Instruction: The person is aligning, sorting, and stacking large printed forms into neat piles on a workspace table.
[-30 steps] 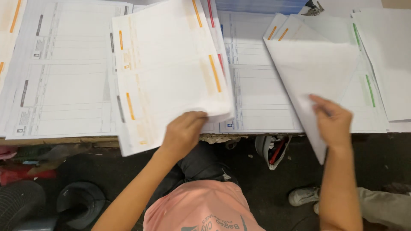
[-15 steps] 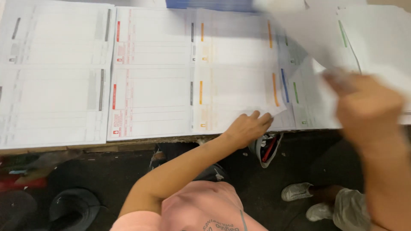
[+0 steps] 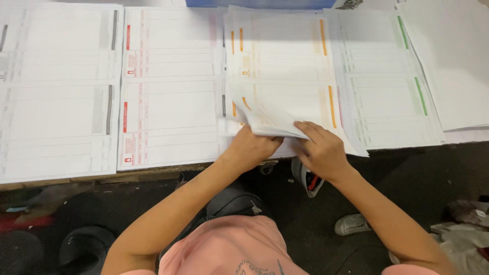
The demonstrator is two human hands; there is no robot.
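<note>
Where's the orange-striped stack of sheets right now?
In the head view, the orange-striped stack lies centre-right on the table, between the red-striped stack and green-striped stack, both hands at its near edge.

The table's near edge [image 3: 153, 173] is open for reaching in from below, since nothing stands upright on it. Flat stacks of forms cover the surface edge to edge: grey-striped [image 3: 56, 91] at left, red-striped [image 3: 168, 86], orange-striped [image 3: 285, 66] with its near sheets lifted and curling, green-striped [image 3: 392, 81], and plain white sheets [image 3: 453, 61] far right. A blue box edge [image 3: 260, 3] bounds the far side.
</note>
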